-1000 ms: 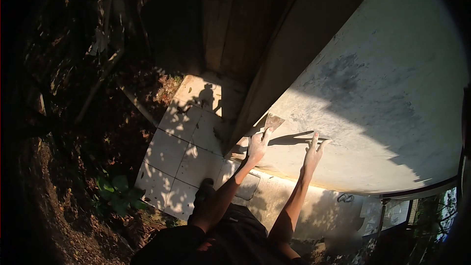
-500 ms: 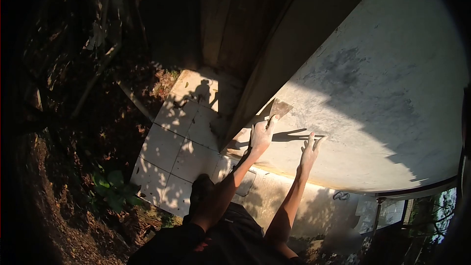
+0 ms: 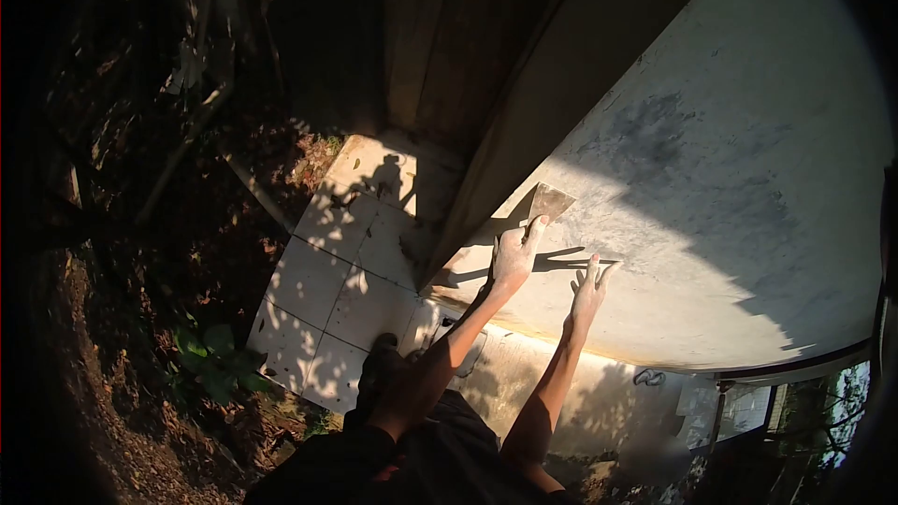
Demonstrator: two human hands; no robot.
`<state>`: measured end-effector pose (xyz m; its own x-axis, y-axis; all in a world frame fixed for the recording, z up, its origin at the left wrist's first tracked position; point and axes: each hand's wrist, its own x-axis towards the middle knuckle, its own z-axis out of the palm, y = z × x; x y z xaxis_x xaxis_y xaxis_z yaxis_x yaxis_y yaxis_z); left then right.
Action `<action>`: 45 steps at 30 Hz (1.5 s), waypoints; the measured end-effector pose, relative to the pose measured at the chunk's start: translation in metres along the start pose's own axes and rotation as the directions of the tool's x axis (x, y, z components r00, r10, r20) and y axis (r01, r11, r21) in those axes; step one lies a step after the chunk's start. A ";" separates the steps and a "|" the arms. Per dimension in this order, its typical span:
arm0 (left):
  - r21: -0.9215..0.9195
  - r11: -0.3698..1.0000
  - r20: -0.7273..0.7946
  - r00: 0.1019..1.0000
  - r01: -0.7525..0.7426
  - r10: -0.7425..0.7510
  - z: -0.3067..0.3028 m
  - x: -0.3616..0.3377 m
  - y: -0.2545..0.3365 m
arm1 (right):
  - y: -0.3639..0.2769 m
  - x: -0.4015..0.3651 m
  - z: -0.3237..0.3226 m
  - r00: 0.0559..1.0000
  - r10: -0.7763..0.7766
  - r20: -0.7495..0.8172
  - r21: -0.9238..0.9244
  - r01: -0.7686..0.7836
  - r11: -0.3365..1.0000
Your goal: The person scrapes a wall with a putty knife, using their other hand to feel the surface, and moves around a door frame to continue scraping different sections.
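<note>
My left hand [image 3: 513,260] is closed around the handle of a putty knife, its fingers dusted pale. The broad blade of the putty knife [image 3: 552,201] lies against the whitish wall [image 3: 673,271], close to the wall's corner edge. To the right, my right hand [image 3: 587,295] has its fingers stretched out, with the tips at the wall surface; it holds nothing. Rough grey patches [image 3: 655,131] mark the wall above both hands. Dark shadows of the hands fall across the sunlit plaster.
A dark vertical corner face [image 3: 561,75] borders the wall on the left. Below are white floor tiles [image 3: 346,299] dappled with shadow. Leafy ground with a green plant [image 3: 220,355] lies at left. A small dark coiled object [image 3: 648,377] sits near the wall's base.
My left hand and the putty knife have moved a little to the right along the wall, away from the corner edge. My right hand has hardly moved.
</note>
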<state>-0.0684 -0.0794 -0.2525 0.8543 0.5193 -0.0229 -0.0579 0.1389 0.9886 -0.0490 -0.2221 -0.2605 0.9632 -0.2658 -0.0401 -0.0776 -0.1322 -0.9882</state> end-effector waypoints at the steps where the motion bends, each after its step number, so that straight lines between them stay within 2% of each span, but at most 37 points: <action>1: -0.011 0.985 -0.019 0.985 -0.174 0.174 0.001 0.000 0.032 | -0.002 -0.004 -0.002 1.000 0.000 0.003 -0.008 0.000 1.000; 3: -0.081 0.967 0.019 0.970 -0.240 0.243 0.007 0.007 0.049 | -0.006 -0.011 -0.003 1.000 0.016 0.008 -0.019 -0.016 1.000; 4: -0.097 0.972 0.011 0.976 -0.216 0.218 0.007 0.004 0.044 | -0.008 -0.011 -0.003 1.000 0.023 0.013 -0.022 -0.022 0.999; 7: -0.036 0.998 -0.016 0.999 -0.042 0.042 0.003 -0.004 -0.039 | 0.003 -0.005 -0.006 1.000 -0.008 0.028 -0.009 0.009 1.000; 8: -0.099 0.995 -0.017 1.000 0.001 -0.003 0.001 -0.013 -0.061 | 0.001 -0.008 -0.005 1.000 -0.009 0.030 -0.013 0.009 1.000; 9: -0.163 0.986 -0.017 0.999 0.042 -0.045 -0.001 -0.019 -0.064 | 0.001 -0.007 -0.005 1.000 -0.010 0.027 -0.012 0.011 1.000; 11: -0.168 0.984 -0.017 0.998 0.056 -0.060 0.003 -0.019 -0.056 | -0.001 -0.006 -0.003 0.999 -0.008 0.038 0.013 0.007 1.000; 15: -0.176 0.976 0.014 0.991 -0.127 0.132 0.015 0.016 0.018 | -0.007 -0.010 -0.006 0.999 -0.001 0.046 0.004 0.001 1.000; 17: -0.228 0.957 0.001 0.983 -0.179 0.184 0.023 0.029 0.030 | -0.006 -0.010 -0.007 0.999 0.002 0.039 0.002 -0.002 1.000; 18: -0.197 0.961 0.003 0.980 -0.193 0.197 0.020 0.025 0.029 | -0.005 -0.009 -0.008 0.998 0.009 0.056 0.009 -0.010 1.000; 19: -0.202 0.964 0.018 0.984 -0.171 0.179 0.017 0.022 0.011 | -0.005 -0.007 -0.007 0.997 0.013 0.074 0.019 -0.015 1.000; 21: -0.199 0.979 0.032 0.998 -0.040 0.048 0.009 0.005 -0.043 | -0.005 -0.005 -0.004 0.998 -0.006 0.070 0.031 0.004 1.000; 22: -0.181 0.983 0.012 0.999 -0.040 0.043 0.006 -0.006 -0.069 | -0.003 -0.006 -0.003 0.998 -0.019 0.064 0.038 0.017 0.999; 24: -0.083 0.996 -0.004 1.000 -0.016 0.016 -0.004 -0.015 -0.069 | -0.004 -0.005 -0.002 0.999 0.001 0.045 0.021 -0.001 1.000; 25: -0.087 0.996 -0.006 1.000 -0.023 0.023 -0.001 -0.007 -0.066 | -0.005 -0.002 -0.002 1.000 0.022 0.021 0.004 -0.022 1.000; 29: -0.008 0.967 0.039 0.967 -0.253 0.253 0.000 0.020 0.046 | -0.006 -0.001 -0.007 0.999 0.023 0.039 0.012 -0.023 1.000; 32: -0.068 0.952 0.046 0.952 -0.299 0.303 0.002 0.021 0.066 | -0.015 0.002 -0.006 0.998 0.034 0.049 -0.041 -0.032 0.999; 35: 0.002 0.982 0.014 0.982 -0.189 0.189 -0.006 0.012 -0.028 | -0.025 -0.004 -0.006 0.995 0.076 0.071 -0.087 -0.070 0.994; 36: 0.059 0.996 0.006 0.998 -0.065 0.065 -0.013 -0.002 -0.055 | -0.020 -0.001 -0.007 0.995 0.058 0.085 -0.080 -0.051 0.995; 37: 0.092 0.994 -0.033 0.997 -0.067 0.071 -0.016 -0.011 -0.080 | -0.019 -0.002 -0.007 0.995 0.057 0.086 -0.079 -0.050 0.996; 39: 0.063 0.996 -0.026 0.997 -0.067 0.069 -0.021 -0.009 -0.073 | -0.022 0.001 -0.005 0.996 0.041 0.074 -0.030 -0.039 0.999; 41: 0.267 0.960 0.019 0.996 -0.087 0.085 -0.022 -0.007 -0.048 | -0.025 0.001 -0.008 0.996 0.044 0.076 -0.035 -0.041 0.999; 42: 0.152 0.979 0.019 0.991 -0.135 0.134 -0.018 -0.005 -0.014 | -0.026 0.000 -0.009 0.996 0.050 0.074 -0.034 -0.048 0.998; 44: 0.217 0.950 0.001 0.973 -0.225 0.230 -0.004 0.012 0.011 | -0.024 0.000 -0.011 0.995 0.062 0.076 -0.035 -0.060 0.998; 45: 0.123 0.954 -0.008 0.961 -0.273 0.276 0.003 0.011 0.030 | -0.024 0.001 -0.011 0.995 0.061 0.077 -0.028 -0.059 0.998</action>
<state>-0.0590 -0.0718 -0.2226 0.8012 0.5439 0.2495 -0.2250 -0.1125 0.9678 -0.0491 -0.2293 -0.2350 0.9736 -0.1993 -0.1113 -0.1414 -0.1433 -0.9795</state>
